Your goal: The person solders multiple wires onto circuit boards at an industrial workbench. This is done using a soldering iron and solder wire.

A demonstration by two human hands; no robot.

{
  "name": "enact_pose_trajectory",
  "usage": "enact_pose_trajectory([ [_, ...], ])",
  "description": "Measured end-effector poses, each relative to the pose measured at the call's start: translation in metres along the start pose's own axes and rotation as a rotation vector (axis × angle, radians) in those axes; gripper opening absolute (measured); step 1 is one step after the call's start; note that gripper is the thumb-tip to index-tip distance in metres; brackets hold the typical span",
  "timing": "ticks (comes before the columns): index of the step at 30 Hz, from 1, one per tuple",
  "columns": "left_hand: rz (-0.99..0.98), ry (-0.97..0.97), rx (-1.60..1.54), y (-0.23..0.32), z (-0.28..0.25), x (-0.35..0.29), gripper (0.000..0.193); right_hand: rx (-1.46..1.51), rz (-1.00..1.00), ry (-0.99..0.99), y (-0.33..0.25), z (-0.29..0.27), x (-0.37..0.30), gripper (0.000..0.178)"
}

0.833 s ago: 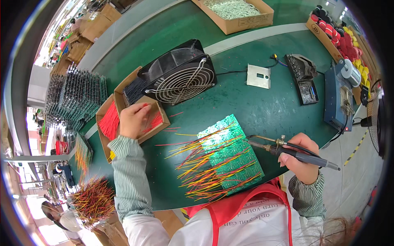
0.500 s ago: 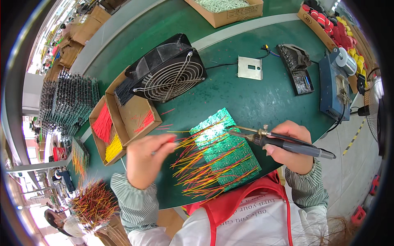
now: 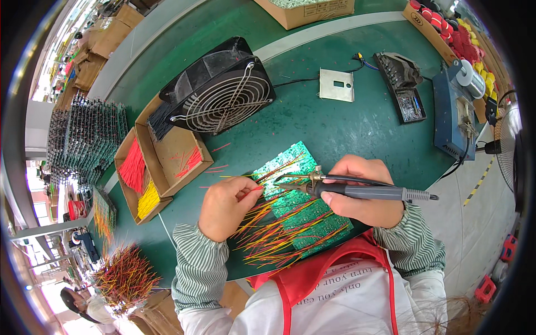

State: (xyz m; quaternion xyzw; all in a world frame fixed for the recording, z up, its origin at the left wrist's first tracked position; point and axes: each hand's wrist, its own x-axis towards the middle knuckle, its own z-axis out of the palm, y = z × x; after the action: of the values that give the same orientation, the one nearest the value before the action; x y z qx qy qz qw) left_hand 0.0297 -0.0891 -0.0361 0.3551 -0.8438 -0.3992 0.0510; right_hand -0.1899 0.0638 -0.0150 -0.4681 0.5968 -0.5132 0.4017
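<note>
Head view: the left hand, fingertips pinched on a red wire, has reached the nine o'clock side of the circuit board on the bench, nearing the soldering iron the right hand grips at three.

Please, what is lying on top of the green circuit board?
Red, yellow and dark wires lie across the green circuit board, reaching beyond its left edge. The soldering iron and right hand hide part of its right side; what lies behind them cannot be seen.
</note>
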Motion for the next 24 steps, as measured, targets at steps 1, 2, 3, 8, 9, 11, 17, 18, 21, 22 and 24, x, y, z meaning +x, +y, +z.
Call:
enact_pose_trajectory([
  [1,-0.009,-0.008,-0.016,0.0,-0.001,0.001,0.013,0.006,0.012,-0.014,0.001,0.001,0.002,0.019],
  [2,-0.012,-0.009,-0.019,0.0,-0.001,0.003,0.013,0.012,0.024,-0.028,0.002,0.001,0.004,0.019],
  [3,-0.007,-0.02,0.016,0.001,-0.002,0.004,0.013,0.011,0.027,-0.031,0.003,0.002,0.006,0.019],
  [8,0.005,-0.033,0.048,0.0,-0.003,0.006,0.012,0.003,0.055,-0.037,0.006,0.009,0.011,0.02],
  [9,0.013,-0.037,0.046,-0.001,-0.003,0.006,0.012,0.002,0.058,-0.038,0.006,0.009,0.011,0.02],
  [11,0.017,-0.04,0.043,-0.002,-0.003,0.007,0.012,-0.019,0.063,-0.054,0.005,0.009,0.012,0.021],
  [17,0.019,-0.058,0.022,-0.005,-0.004,0.008,0.012,-0.013,0.077,-0.058,0.008,0.009,0.015,0.021],
  [18,0.012,-0.062,0.023,-0.004,-0.005,0.008,0.012,-0.013,0.078,-0.06,0.008,0.01,0.015,0.021],
  [21,-0.007,-0.07,0.008,-0.002,-0.005,0.009,0.012,-0.003,0.077,-0.052,0.007,0.009,0.015,0.02],
  [22,-0.022,-0.072,-0.006,-0.002,-0.004,0.009,0.013,-0.016,0.061,-0.034,0.007,0.009,0.014,0.02],
  [24,-0.016,-0.076,-0.002,-0.001,-0.005,0.01,0.013,-0.028,0.044,-0.016,0.006,0.007,0.012,0.019],
])
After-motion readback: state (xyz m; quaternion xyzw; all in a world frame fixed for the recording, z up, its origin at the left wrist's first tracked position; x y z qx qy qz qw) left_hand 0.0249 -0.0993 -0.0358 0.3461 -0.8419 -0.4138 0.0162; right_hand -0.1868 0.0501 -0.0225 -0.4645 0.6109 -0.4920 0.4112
